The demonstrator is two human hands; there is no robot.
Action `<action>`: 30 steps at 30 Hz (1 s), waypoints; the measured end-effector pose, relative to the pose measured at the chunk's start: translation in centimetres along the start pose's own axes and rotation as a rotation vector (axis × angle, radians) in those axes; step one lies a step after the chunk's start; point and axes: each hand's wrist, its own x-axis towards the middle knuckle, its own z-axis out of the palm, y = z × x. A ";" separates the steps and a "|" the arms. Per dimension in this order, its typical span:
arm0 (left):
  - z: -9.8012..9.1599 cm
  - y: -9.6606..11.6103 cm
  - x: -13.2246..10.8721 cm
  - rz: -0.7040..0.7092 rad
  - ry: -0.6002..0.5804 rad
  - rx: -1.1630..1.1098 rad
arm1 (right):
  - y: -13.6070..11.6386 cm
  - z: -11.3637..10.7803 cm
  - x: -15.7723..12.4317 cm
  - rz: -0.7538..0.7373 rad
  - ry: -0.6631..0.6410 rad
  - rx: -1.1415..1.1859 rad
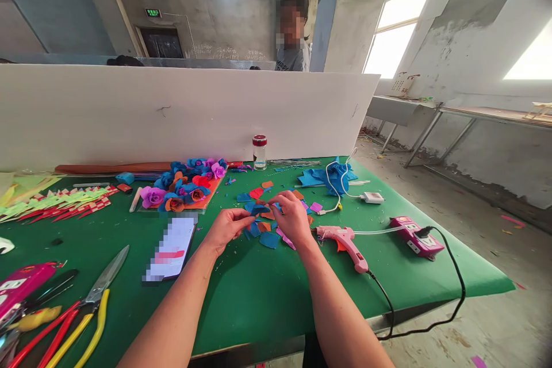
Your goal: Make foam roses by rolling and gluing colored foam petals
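Note:
Between my two hands, over the middle of the green table, is a blue paper petal [260, 209]. My left hand [230, 227] pinches its left side between thumb and fingers. From the right, the curled fingers of my right hand [291, 217] close on the petal's other end, where a bit of orange-brown shows; the exact grip there is partly hidden. Loose cut petals in blue, orange, red and purple lie under and around both hands, among them a blue petal [269, 240]. Just right of my right wrist lies a pink hot glue gun [345, 240].
Finished paper flowers [185, 187] sit at the back left, near a phone [170, 248]. Scissors [101, 287] and other tools lie front left. A glass jar [259, 154] stands by the white board [194, 115]. A pink power strip [416, 237] with a black cord is at right. A person [293, 29] is behind the board.

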 end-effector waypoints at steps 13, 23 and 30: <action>0.1 -1.2 0.9 0.268 0.190 -0.139 | -2.1 2.1 0.0 0.614 -0.160 1.220; 0.0 -1.4 1.1 0.364 0.230 -0.003 | -2.1 1.9 0.1 0.565 -0.095 1.066; 0.4 -1.0 0.9 0.328 0.206 0.009 | -2.6 1.9 0.3 0.568 -0.057 1.049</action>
